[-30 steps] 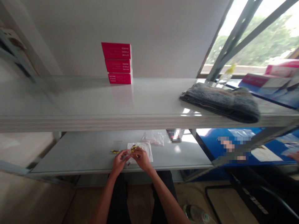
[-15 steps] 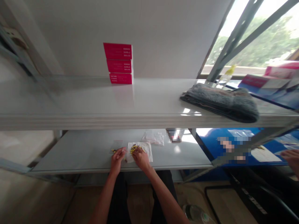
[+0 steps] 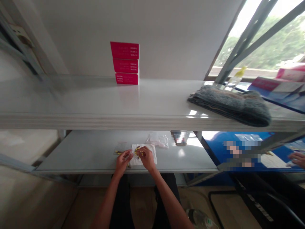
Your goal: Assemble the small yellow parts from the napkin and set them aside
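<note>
On the lower shelf, a white cloth [image 3: 152,150] bears several small gold-coloured pieces [image 3: 137,150], some with dark parts. My left hand [image 3: 122,161] is at the cloth's left edge, its fingers closed on a small clear plastic bag [image 3: 130,155]. Over the cloth is my right hand [image 3: 147,158], thumb and fingers pinched together with a gold glint between them; the exact shape is too small to tell. Beyond my left hand lies another clear bag [image 3: 121,145] with gold-coloured pieces by its lower edge. The fingertips of both hands are close together.
Clear plastic bags [image 3: 162,141] lie behind the cloth, near a blurred-out object [image 3: 179,137]. The upper shelf [image 3: 95,98] overhangs, carrying stacked red boxes [image 3: 126,65] and a folded grey cloth [image 3: 228,103]. Another person's hand [image 3: 297,159] is at the blue table [image 3: 209,140] on the right.
My right hand has lifted slightly off the gold-coloured pieces, and my left hand has turned towards it with the bag. The whole view has shifted a little.
</note>
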